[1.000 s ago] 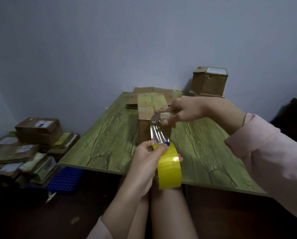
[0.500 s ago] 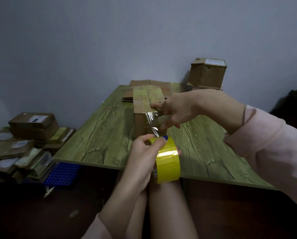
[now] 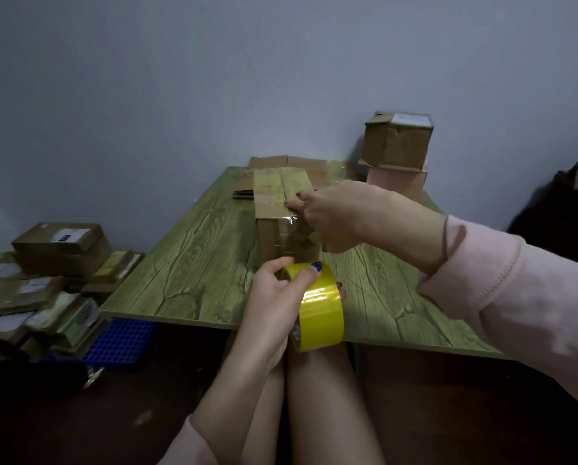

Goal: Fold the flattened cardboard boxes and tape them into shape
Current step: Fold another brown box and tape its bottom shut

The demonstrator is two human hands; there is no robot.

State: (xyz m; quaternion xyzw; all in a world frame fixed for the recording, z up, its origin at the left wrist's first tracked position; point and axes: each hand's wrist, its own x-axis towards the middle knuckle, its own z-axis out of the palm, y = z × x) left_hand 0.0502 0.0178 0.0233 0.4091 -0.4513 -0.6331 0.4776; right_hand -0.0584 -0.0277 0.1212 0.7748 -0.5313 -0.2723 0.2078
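Gripping a yellow tape roll [image 3: 321,313] in the left hand [image 3: 274,297], with fingers [image 3: 309,273] curled over the rim and the thumb hooked round the other side, just above the near edge of the green wood-grain tabletop [image 3: 197,256]. Just beyond the roll, on the tabletop about midway across, a brown cardboard box [image 3: 271,203], set with its long side running away and its top flaps closed along a centre seam. On its near face, a shiny strip of clear tape [image 3: 289,236], wrapped up over the top edge; whether joined to the roll, cannot tell, with the left hand in the way. Pressing down on the box top with the right hand [image 3: 331,216], fingers [image 3: 294,203] stretched out straight and flat at the seam, gripping nothing, thumb hanging beside the near right corner, pink sleeve [image 3: 515,297] pushed up the forearm. Behind the box at the far end, a low stack of flattened cardboard [image 3: 271,161]. At the far right corner, a taped box [image 3: 398,142] with a white label, perched on a pink box [image 3: 395,181]. Down on the floor to the left, a heap of parcels [image 3: 46,263], partly over a blue crate [image 3: 120,344].
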